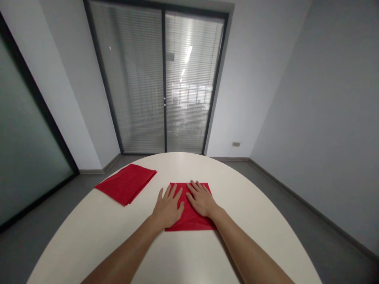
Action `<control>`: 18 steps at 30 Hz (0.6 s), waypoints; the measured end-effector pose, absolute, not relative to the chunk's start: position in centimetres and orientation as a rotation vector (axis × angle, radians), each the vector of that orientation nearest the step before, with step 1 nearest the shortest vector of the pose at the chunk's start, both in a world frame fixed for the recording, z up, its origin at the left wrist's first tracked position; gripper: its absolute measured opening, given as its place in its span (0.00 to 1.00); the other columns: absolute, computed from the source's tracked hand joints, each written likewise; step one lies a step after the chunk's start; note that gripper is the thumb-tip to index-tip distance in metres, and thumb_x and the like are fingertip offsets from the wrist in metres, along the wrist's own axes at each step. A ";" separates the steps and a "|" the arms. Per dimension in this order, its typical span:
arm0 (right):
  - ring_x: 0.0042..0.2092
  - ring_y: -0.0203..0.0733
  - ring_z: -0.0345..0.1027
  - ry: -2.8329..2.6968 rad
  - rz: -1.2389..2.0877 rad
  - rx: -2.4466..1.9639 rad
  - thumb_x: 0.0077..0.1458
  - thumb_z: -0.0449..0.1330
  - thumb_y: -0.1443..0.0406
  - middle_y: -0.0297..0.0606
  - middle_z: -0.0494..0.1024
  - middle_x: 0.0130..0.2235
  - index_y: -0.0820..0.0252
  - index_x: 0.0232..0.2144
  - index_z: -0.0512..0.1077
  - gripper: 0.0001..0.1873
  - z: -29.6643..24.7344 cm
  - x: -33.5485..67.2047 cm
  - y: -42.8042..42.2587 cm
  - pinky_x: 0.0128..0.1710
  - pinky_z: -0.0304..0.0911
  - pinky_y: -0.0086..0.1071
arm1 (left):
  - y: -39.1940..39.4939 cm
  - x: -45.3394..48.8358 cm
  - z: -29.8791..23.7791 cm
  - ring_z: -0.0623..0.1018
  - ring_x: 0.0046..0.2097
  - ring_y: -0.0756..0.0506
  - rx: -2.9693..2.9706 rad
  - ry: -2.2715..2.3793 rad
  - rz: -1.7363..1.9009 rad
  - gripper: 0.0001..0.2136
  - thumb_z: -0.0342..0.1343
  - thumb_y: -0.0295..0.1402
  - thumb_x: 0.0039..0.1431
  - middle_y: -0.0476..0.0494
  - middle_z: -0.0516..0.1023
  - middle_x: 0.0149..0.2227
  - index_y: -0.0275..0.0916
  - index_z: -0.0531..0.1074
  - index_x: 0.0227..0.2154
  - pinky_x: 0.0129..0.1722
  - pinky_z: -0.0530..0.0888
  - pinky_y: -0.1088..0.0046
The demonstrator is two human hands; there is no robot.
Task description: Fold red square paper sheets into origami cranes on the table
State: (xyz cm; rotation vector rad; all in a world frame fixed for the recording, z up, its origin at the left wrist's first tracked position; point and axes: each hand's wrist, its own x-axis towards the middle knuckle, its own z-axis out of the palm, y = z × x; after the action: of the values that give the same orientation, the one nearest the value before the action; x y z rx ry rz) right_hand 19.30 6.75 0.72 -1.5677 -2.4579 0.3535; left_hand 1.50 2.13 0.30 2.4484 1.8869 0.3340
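Note:
A red cloth-like sheet (189,223), roughly square, lies flat on the pale table in front of me. My left hand (168,207) rests on its left side, fingers spread and pointing away from me. On its upper right part lies my right hand (201,199), palm down with the fingers stretched out. Parts of the sheet are hidden under both hands. Farther left, a stack of similar red sheets (127,183) lies at an angle near the table's edge, touched by neither hand.
The white table (257,236) has a curved far edge. Beyond it stand glass doors with blinds (142,86) in a dark frame. A wall socket (236,144) sits low on the wall to the right, and a frosted glass panel (23,142) is at the left.

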 end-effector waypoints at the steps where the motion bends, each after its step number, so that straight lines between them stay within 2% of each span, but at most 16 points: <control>1: 0.72 0.56 0.38 -2.417 0.329 -1.633 0.69 0.43 0.51 0.47 0.49 0.72 0.64 0.69 0.53 0.34 0.7 19.6 7.0 0.70 0.38 0.50 | 2.2 1.5 0.3 0.53 0.71 0.35 2.444 1.902 0.331 0.28 0.42 0.41 0.67 0.33 0.56 0.70 0.39 0.58 0.67 0.68 0.47 0.44; 5: 0.72 0.59 0.42 -2.248 0.133 -1.787 0.68 0.47 0.55 0.55 0.52 0.70 0.72 0.68 0.56 0.34 1.5 20.0 7.0 0.69 0.37 0.54 | 2.4 1.2 0.3 0.53 0.72 0.36 2.439 1.947 0.342 0.29 0.44 0.43 0.67 0.31 0.55 0.70 0.37 0.58 0.67 0.68 0.46 0.44; 7: 0.72 0.56 0.41 -2.279 0.047 -1.650 0.68 0.48 0.59 0.52 0.52 0.71 0.71 0.67 0.58 0.31 1.9 19.3 6.4 0.70 0.36 0.50 | 2.5 1.0 0.3 0.53 0.72 0.35 2.423 1.974 0.343 0.29 0.44 0.43 0.66 0.31 0.55 0.70 0.37 0.58 0.67 0.68 0.45 0.44; 8: 0.72 0.53 0.43 -2.304 0.067 -1.565 0.68 0.47 0.59 0.50 0.53 0.71 0.70 0.67 0.59 0.30 2.0 18.9 6.1 0.70 0.38 0.46 | 2.5 0.8 0.3 0.53 0.72 0.35 2.412 1.988 0.341 0.29 0.43 0.43 0.66 0.31 0.55 0.70 0.37 0.58 0.67 0.68 0.45 0.44; 10: 0.72 0.52 0.44 -2.380 0.190 -1.437 0.69 0.45 0.55 0.48 0.53 0.71 0.66 0.67 0.58 0.31 1.9 18.0 5.5 0.69 0.43 0.45 | 2.7 0.6 0.2 0.53 0.72 0.35 2.390 2.007 0.337 0.29 0.42 0.43 0.67 0.31 0.55 0.70 0.36 0.59 0.67 0.68 0.46 0.44; 13: 0.72 0.52 0.42 -2.457 0.331 -1.409 0.69 0.43 0.51 0.45 0.54 0.70 0.62 0.68 0.57 0.33 1.3 17.4 5.1 0.70 0.41 0.49 | 3.1 0.3 0.0 0.53 0.72 0.36 2.365 2.032 0.338 0.28 0.40 0.41 0.68 0.32 0.55 0.70 0.35 0.59 0.67 0.68 0.46 0.44; 18: 0.72 0.54 0.40 -2.427 0.336 -1.480 0.66 0.48 0.46 0.47 0.51 0.71 0.62 0.69 0.56 0.38 0.8 17.9 5.5 0.70 0.39 0.48 | 3.6 -0.1 0.3 0.57 0.70 0.33 2.283 2.230 0.405 0.28 0.42 0.38 0.66 0.27 0.59 0.68 0.26 0.61 0.65 0.68 0.45 0.44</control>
State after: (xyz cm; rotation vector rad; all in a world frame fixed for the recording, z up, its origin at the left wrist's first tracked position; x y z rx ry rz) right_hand 17.94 5.52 0.76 -1.4804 -2.4270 0.3363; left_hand -0.08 3.62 0.35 2.2827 2.2304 0.4048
